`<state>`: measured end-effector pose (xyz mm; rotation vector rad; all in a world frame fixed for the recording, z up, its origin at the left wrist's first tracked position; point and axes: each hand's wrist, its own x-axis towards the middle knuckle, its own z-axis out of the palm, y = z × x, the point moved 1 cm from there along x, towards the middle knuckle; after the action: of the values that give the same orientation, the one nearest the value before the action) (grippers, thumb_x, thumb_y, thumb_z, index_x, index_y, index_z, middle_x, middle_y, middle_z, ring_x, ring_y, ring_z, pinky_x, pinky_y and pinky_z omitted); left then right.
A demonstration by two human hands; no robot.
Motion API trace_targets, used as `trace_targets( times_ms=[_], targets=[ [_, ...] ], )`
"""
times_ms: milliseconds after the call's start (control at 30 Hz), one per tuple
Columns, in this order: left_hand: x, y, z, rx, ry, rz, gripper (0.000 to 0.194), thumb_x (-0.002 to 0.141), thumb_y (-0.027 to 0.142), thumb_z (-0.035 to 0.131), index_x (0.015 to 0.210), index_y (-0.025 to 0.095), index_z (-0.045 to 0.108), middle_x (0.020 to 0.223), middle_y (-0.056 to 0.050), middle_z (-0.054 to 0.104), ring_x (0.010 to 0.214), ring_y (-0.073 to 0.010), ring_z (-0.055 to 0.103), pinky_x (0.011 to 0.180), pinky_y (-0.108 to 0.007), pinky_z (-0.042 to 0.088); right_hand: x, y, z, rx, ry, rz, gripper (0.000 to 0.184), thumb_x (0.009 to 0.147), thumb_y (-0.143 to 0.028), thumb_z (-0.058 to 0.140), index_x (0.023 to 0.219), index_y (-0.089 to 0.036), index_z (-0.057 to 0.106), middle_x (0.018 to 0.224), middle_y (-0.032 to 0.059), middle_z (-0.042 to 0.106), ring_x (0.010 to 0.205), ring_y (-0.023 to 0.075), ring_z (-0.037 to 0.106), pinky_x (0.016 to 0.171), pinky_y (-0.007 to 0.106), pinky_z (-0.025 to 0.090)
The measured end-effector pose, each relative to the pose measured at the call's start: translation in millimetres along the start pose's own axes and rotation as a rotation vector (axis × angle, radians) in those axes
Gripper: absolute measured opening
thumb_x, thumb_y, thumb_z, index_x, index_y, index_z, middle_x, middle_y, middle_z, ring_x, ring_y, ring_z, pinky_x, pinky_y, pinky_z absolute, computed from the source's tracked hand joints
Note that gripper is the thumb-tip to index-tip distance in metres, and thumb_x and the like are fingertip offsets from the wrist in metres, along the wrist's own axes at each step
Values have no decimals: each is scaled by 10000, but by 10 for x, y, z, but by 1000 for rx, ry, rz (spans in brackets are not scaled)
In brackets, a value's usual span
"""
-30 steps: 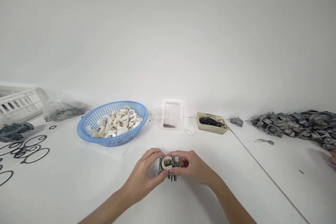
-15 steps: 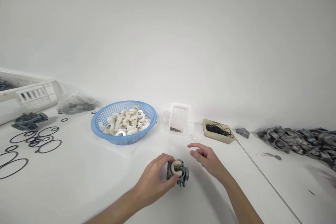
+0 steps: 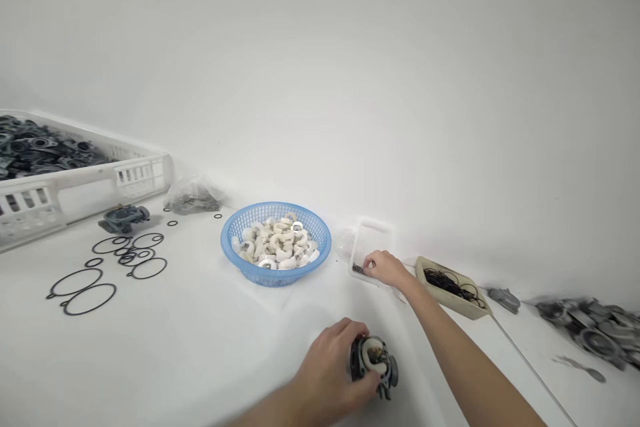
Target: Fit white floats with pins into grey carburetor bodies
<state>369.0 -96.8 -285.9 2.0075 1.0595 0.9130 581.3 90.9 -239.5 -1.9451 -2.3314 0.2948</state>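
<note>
My left hand [image 3: 330,370] grips a grey metal carburetor body [image 3: 393,369] on the white table, with fingers over its far side and the thumb at the near side. A white C-shaped float [image 3: 367,353] sits in the carburetor's open top, around brass-coloured parts. Farther off, my right hand [image 3: 390,269] reaches into a small white tray [image 3: 393,235]. Its fingertips are curled together beside a little heap of thin dark metal pins [image 3: 357,269]; whatever they pinch is too small to make out.
Left of the tray stands a blue basket [image 3: 227,259] of white floats. A cream tray [image 3: 457,307] holds black rubber rings. Loose black gaskets [image 3: 90,300], another carburetor [image 3: 123,218], a plastic bag [image 3: 193,197] and a white crate [image 3: 85,197] lie left. Metal parts [image 3: 595,337] are piled right.
My right hand has gone from hovering near the carburetor into the small white tray, and its fingers have closed. My left hand still holds the carburetor. The view has swung left.
</note>
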Motion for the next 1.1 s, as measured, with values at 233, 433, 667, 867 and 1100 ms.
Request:
trace_targets(
  times_ms=[233, 433, 667, 867, 1100],
  targets=[
    [14, -17, 16, -20, 5, 21, 437, 787, 276, 778, 1218, 275, 709, 1161, -42, 708, 1043, -277, 696, 976, -396, 536, 324, -65, 62, -177, -132, -4, 275, 1055, -358, 692, 1257, -172, 681, 1279, 97, 678, 1089, 251, 691, 943, 450, 607],
    [9, 0, 8, -20, -11, 12, 370, 857, 322, 742, 1226, 300, 727, 1168, -44, 710, 1059, -279, 693, 994, -419, 532, 457, -78, 109, -224, -197, 1, 284, 1056, -358, 689, 1270, -171, 676, 1281, 98, 676, 1075, 247, 695, 930, 444, 613],
    [13, 1, 20, -11, -14, 23, 376, 860, 311, 734, 1235, 301, 724, 1166, -41, 706, 1064, -278, 685, 983, -420, 534, 473, -87, 127, -203, -208, -7, 281, 1056, -357, 690, 1266, -171, 678, 1281, 97, 677, 1077, 248, 694, 930, 443, 613],
    [17, -5, 27, -21, -9, 30, 352, 864, 312, 731, 1216, 297, 724, 1150, -40, 704, 1052, -271, 688, 974, -413, 537, 402, -35, 15, -123, -182, -60, 250, 1055, -356, 690, 1228, -175, 698, 1273, 90, 686, 1071, 244, 695, 922, 423, 614],
    [33, -33, 42, -18, -8, 34, 373, 862, 302, 722, 1234, 285, 710, 1173, -45, 697, 1078, -270, 683, 984, -399, 529, 335, 97, -38, 11, -125, -102, 247, 1053, -359, 691, 1206, -165, 706, 1255, 86, 695, 1062, 245, 698, 917, 422, 614]
  ],
)
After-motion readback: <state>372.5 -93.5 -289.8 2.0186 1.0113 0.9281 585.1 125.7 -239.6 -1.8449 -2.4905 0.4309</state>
